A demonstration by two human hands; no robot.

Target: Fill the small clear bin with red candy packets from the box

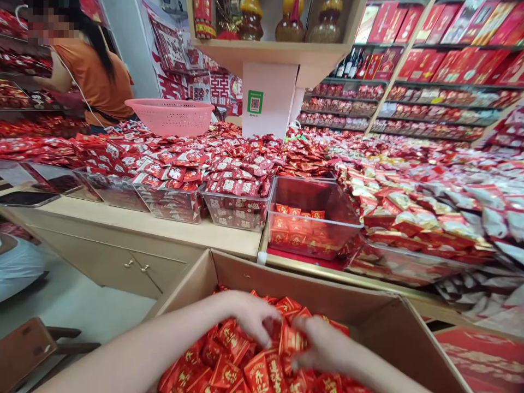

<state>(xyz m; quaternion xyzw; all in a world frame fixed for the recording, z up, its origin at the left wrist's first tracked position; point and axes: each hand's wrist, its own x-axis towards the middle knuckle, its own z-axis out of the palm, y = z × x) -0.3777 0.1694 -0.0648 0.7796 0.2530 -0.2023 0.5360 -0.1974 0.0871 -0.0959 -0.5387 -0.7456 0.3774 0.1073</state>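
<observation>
Both of my hands are inside a large open cardboard box (385, 322) filled with red packets with gold print (229, 376). My left hand (256, 316) reaches in from the left, its fingers curved over the packets. Facing it, my right hand (321, 341) has its thumb and fingers around the side of a red packet (290, 341) standing between the hands. The left fingertips are beside that packet; whether they touch it is unclear. Beyond the box, a clear plastic bin (313, 218) holds a low layer of similar red packets.
Heaped bins of wrapped packets (239, 180) line the counter (164, 226). A pink basket (172, 117) sits on the heap, and a dark tablet (28, 198) lies at left. A person in orange (96, 71) stands back left. A wooden stool (28, 349) is lower left.
</observation>
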